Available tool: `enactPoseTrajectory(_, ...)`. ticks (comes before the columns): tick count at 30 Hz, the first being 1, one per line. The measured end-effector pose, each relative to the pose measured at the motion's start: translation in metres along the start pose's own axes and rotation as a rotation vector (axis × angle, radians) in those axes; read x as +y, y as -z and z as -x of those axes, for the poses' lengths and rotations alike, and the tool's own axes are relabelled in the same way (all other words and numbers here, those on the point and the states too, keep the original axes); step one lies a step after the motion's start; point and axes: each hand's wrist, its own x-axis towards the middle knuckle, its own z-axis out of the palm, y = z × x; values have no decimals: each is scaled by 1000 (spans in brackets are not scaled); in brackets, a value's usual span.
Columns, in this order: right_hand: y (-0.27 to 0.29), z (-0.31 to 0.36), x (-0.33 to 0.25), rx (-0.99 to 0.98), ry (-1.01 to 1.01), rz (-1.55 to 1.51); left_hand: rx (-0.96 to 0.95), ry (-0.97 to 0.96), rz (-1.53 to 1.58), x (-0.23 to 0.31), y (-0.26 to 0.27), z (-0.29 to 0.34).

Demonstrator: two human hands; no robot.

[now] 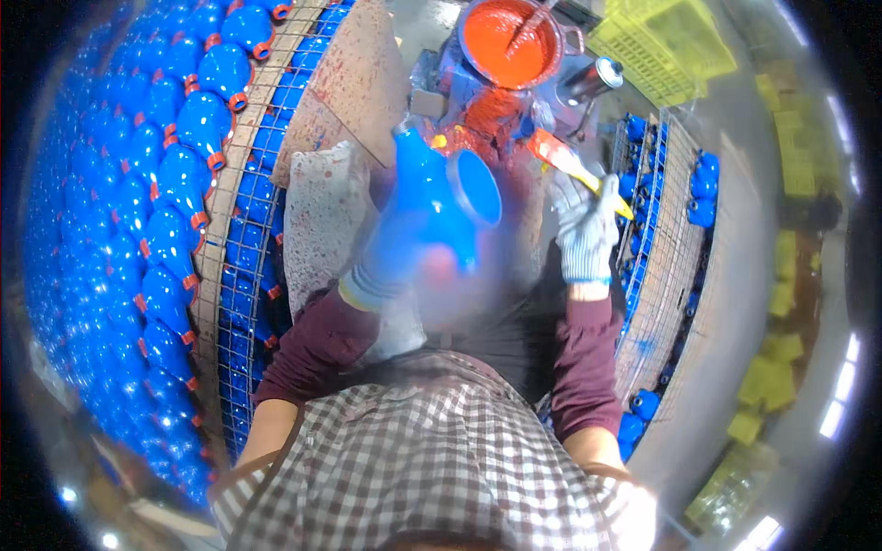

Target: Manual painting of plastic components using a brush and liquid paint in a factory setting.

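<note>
In my left hand (pixel 372 271), gloved and partly blurred, is a glossy blue casting (pixel 424 188) like a valve body, with a narrow neck upward and a round flanged mouth facing right. My right hand (pixel 588 220), in a pale knitted glove, is closed round a paintbrush (pixel 562 158). The brush has a yellow handle, and its head is coated orange-red. It points up and left, apart from the casting. Beyond both hands stands a pot of orange-red paint (pixel 501 78) with a stirring tool (pixel 528 32) leaning in it.
On my left, rows of blue castings (pixel 175 239) with red ends fill a surface beside a wire mesh rack (pixel 241 257). A paint-spattered stone-like block (pixel 322 220) stands nearer. To the right are a can (pixel 597 81), a yellow crate (pixel 666 46) and another mesh rack (pixel 666 239) with blue castings.
</note>
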Motion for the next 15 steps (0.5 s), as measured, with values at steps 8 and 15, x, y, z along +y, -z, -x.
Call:
enactPoseTrajectory(8,-30,98,-48,-91,544,600,-147,-614,-1527,-26,-32,27)
enactPoseTrajectory(15,-25,107,-57,-176,648,746,-276,-617,-1750,-34,-51,34)
